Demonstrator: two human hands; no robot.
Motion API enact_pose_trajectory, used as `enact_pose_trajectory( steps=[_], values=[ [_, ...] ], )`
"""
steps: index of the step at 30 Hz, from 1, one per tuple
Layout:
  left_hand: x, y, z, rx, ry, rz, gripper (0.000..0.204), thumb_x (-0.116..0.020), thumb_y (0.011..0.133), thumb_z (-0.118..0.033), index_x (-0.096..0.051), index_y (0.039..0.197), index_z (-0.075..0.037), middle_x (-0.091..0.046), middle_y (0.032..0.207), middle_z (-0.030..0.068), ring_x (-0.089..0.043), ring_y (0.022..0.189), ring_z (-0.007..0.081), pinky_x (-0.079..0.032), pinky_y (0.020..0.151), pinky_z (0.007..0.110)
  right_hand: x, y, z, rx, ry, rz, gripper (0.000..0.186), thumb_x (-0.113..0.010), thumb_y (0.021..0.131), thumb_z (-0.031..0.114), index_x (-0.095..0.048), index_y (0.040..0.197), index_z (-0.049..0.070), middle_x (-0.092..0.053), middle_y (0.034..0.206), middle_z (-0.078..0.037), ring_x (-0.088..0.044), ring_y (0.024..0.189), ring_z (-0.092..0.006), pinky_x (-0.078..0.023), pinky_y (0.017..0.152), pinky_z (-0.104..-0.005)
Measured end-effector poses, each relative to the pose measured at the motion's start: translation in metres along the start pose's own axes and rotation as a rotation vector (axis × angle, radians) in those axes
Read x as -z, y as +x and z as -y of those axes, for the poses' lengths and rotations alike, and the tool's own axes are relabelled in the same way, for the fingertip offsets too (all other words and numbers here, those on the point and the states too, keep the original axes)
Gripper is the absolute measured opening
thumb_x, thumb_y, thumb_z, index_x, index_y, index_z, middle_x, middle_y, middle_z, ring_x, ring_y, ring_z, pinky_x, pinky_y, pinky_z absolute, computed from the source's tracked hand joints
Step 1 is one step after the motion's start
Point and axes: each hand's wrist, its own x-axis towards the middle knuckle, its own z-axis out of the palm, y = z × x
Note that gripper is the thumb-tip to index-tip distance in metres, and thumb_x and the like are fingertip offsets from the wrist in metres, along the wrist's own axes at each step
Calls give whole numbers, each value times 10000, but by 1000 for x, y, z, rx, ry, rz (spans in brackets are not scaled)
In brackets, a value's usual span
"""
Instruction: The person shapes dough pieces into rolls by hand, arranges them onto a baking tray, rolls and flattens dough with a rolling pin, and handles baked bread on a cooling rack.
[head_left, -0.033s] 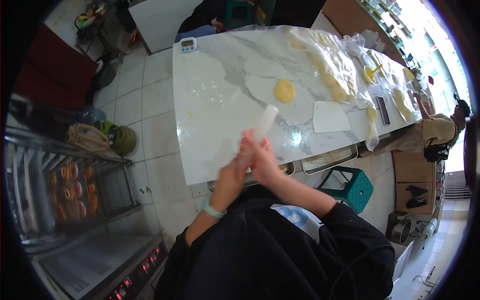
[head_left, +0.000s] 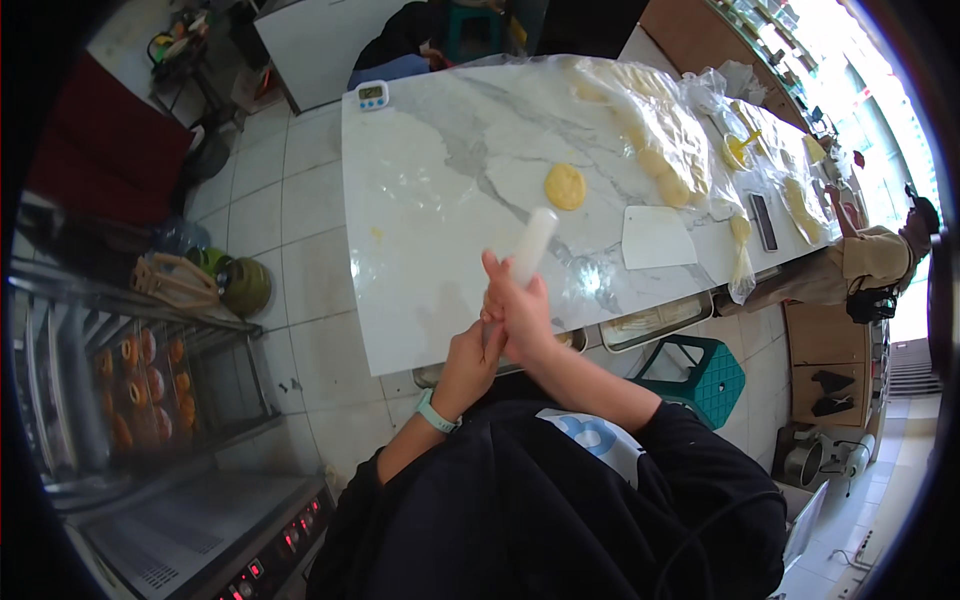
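Observation:
A white rolling pin [head_left: 534,242] is held slanting over the near edge of the marble-patterned table [head_left: 420,220]. My right hand [head_left: 522,315] wraps around its middle, with the index finger lifted away. Just below, my left hand [head_left: 468,370] is closed at the pin's lower end, which the fingers mostly hide. Beyond the pin's upper tip, a flat round of yellow dough [head_left: 565,187] lies on the table.
Plastic-covered dough balls [head_left: 672,185], a white scraper [head_left: 658,238] and a phone [head_left: 764,222] lie to the right. A timer [head_left: 372,95] sits at the far left corner. A green stool [head_left: 715,380] and tray [head_left: 655,325] are near my right; a doughnut rack [head_left: 150,380] stands left.
Both hands have shifted slightly on the rolling pin, and my right index finger now sticks out more. The whole view has moved a little; the dough round stays on the table.

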Motion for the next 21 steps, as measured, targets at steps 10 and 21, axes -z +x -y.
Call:
enact_pose_trajectory(
  steps=[10, 21],
  values=[
    [-23, 32, 10, 446, -456, 216, 446, -415, 974, -442, -455, 742, -63, -429, 500, -7, -391, 375, 57, -310, 347, 207, 197, 257, 106, 350, 267, -358, 295, -570, 908, 369, -540, 904, 75, -562, 876, -103, -554, 854, -233, -448, 822, -367],
    [-31, 21, 29, 580, -426, -196, 410, -397, 988, -390, -445, 746, -63, -446, 514, 11, -414, 401, 78, -325, 371, 218, 186, 325, 225, 587, -32, 284, 482, -588, 886, 210, -446, 1331, 92, -537, 1256, -119, -471, 1193, -287, -347, 1015, -388]
  ],
)
